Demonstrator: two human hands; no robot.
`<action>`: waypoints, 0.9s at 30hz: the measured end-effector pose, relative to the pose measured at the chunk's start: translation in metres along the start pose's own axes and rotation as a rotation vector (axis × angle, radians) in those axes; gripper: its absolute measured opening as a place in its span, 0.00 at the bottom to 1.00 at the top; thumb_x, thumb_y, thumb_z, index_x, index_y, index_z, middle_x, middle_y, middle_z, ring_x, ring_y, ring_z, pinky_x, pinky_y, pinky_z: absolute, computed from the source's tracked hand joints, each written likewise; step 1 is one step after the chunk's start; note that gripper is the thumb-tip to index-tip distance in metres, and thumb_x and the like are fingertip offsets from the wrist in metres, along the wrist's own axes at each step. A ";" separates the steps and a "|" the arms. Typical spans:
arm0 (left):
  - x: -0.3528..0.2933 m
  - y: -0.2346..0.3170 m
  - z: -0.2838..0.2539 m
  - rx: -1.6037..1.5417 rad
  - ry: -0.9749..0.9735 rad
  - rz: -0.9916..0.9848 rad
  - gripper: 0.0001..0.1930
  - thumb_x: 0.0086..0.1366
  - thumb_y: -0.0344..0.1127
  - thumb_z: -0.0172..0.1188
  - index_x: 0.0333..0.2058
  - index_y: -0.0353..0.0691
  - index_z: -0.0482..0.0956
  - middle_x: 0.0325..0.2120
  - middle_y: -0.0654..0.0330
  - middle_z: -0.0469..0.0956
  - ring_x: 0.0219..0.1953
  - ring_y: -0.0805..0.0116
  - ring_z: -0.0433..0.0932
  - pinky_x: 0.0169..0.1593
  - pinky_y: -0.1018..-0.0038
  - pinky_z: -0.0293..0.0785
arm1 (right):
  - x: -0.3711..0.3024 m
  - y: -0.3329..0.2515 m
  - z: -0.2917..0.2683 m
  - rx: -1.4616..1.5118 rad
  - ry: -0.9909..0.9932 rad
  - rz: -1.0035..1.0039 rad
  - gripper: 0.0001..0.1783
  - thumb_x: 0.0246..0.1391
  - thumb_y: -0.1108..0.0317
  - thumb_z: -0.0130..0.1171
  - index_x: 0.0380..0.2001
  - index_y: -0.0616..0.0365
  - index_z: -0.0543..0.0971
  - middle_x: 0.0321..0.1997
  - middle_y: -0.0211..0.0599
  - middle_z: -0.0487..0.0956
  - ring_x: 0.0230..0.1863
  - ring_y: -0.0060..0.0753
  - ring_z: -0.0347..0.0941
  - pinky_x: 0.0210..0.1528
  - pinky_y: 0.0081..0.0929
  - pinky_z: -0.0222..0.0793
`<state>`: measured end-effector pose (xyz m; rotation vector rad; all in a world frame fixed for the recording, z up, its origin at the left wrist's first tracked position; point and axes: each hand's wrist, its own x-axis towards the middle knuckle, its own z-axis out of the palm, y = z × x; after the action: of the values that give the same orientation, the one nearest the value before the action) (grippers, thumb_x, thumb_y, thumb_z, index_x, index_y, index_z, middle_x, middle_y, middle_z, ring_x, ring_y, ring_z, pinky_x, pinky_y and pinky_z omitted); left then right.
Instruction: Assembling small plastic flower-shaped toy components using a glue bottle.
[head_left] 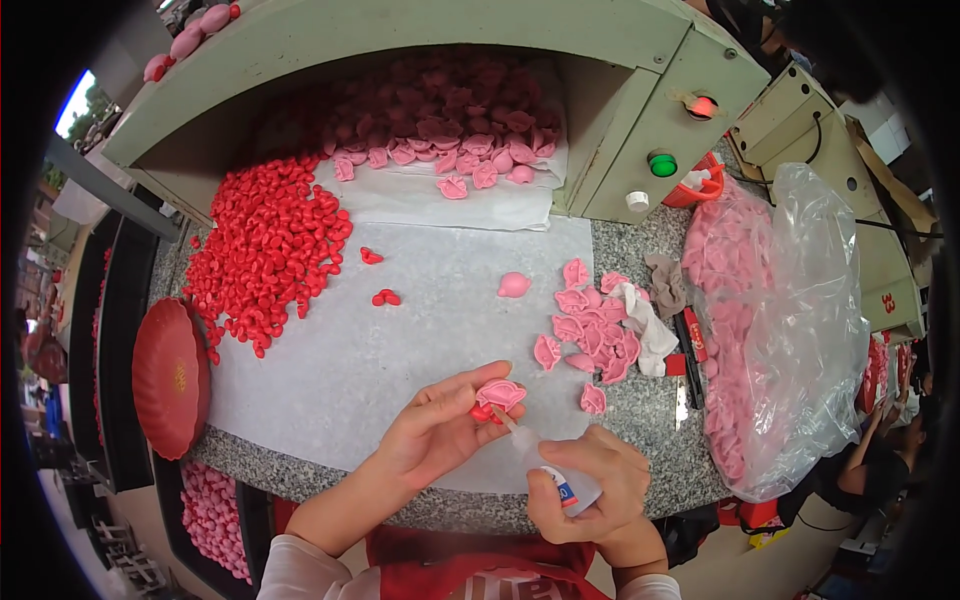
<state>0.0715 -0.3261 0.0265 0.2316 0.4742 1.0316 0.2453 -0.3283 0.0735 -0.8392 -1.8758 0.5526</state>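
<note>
Between the thumb and fingers of my left hand (428, 435) is a hollow pink plastic piece (502, 392), its open side facing up. A small glossy red piece (482, 412) sits against its lower edge, also at my left fingertips. My right hand (605, 485) is wrapped round a translucent squeeze bottle (535, 448) with a label. The bottle tilts up and left, and its narrow nozzle reaches the spot by the red piece; whether it touches, I cannot tell. Nearest on the sheet are loose pink pieces (600, 335), right of my hands.
White paper (300, 400) covers the granite worktop. A heap of red pieces (265, 245) and a red fluted dish (170, 378) stand left. Pink pieces (450, 120) fill the pale green machine's opening (625, 130). A plastic bag of pink pieces (735, 330), a cloth and pens lie right.
</note>
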 end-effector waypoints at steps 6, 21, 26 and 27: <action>0.001 -0.003 0.003 0.006 -0.030 -0.043 0.24 0.58 0.38 0.52 0.52 0.37 0.63 0.45 0.52 0.70 0.45 0.62 0.70 0.48 0.69 0.65 | -0.003 0.003 -0.001 -0.068 0.080 -0.040 0.18 0.30 0.77 0.60 0.32 0.60 0.71 0.17 0.31 0.73 0.10 0.25 0.62 0.11 0.17 0.55; 0.001 -0.002 0.000 0.008 0.005 -0.012 0.22 0.58 0.39 0.52 0.51 0.38 0.64 0.45 0.53 0.70 0.45 0.63 0.71 0.48 0.68 0.65 | 0.000 0.007 -0.003 -0.028 0.101 -0.017 0.18 0.30 0.78 0.60 0.31 0.62 0.71 0.22 0.32 0.75 0.10 0.24 0.61 0.11 0.17 0.54; 0.001 -0.003 0.000 -0.002 -0.015 -0.008 0.23 0.58 0.38 0.52 0.51 0.39 0.64 0.45 0.52 0.70 0.45 0.62 0.71 0.48 0.68 0.65 | 0.000 0.005 -0.005 -0.027 0.101 -0.014 0.18 0.30 0.78 0.60 0.31 0.62 0.71 0.21 0.32 0.75 0.10 0.24 0.62 0.11 0.17 0.54; 0.001 -0.003 0.000 -0.001 -0.012 -0.010 0.23 0.58 0.38 0.52 0.51 0.39 0.64 0.45 0.52 0.70 0.45 0.62 0.71 0.48 0.68 0.65 | 0.000 0.005 -0.005 -0.026 0.102 -0.011 0.18 0.30 0.78 0.60 0.31 0.62 0.71 0.21 0.32 0.75 0.10 0.24 0.62 0.11 0.17 0.54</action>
<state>0.0742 -0.3270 0.0246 0.2340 0.4631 1.0201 0.2508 -0.3250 0.0723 -0.8573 -1.7972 0.4713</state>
